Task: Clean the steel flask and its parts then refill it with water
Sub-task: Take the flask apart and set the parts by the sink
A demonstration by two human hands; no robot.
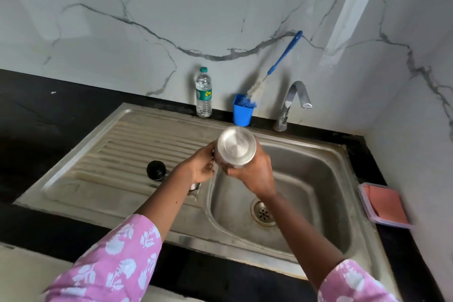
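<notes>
Soft, even daylight fills the scene, with a pale bright band slanting down the wall [353,7] at upper right. The flask [235,146] base gleams and blurs slightly, and the wide lens bends the table [36,110] edges.

silver flask [235,146], blue cup [242,113], black cap [156,169]

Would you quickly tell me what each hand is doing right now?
Left hand: grips the side of the steel flask.
Right hand: grips the flask too, holding it bottom-up.
</notes>
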